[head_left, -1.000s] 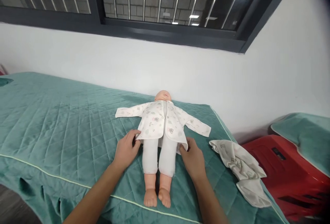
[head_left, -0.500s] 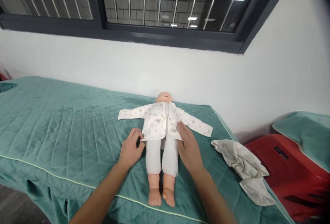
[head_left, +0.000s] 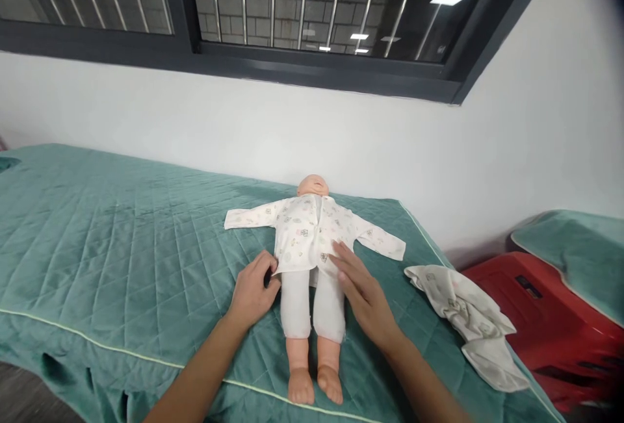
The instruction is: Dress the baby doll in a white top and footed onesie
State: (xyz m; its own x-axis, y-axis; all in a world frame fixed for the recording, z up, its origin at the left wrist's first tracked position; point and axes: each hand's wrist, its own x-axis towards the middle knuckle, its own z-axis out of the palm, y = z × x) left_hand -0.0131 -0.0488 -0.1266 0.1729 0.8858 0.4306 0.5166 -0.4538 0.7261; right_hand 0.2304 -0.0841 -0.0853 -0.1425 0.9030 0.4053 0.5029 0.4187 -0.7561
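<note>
A baby doll lies on its back on the green quilted cover, its head toward the wall. It wears a white printed baby shirt, sleeves spread wide and the front edges meeting near the middle. White cloth covers the upper legs; the lower legs and feet are bare. My left hand is curled at the shirt's lower left corner, with thumb and fingertips closed on the hem. Over the lower right front of the shirt, my right hand lies with its fingers stretched out, touching the fabric.
A crumpled white printed garment lies at the right edge of the green cover. Beyond it stands a red plastic stool, with another green cloth behind. A white wall and a barred window rise at the back.
The shirt's right front has shifted inward and its opening is narrower. My right hand has moved with it, fingers now over the front panel. My left hand stays at the hem.
</note>
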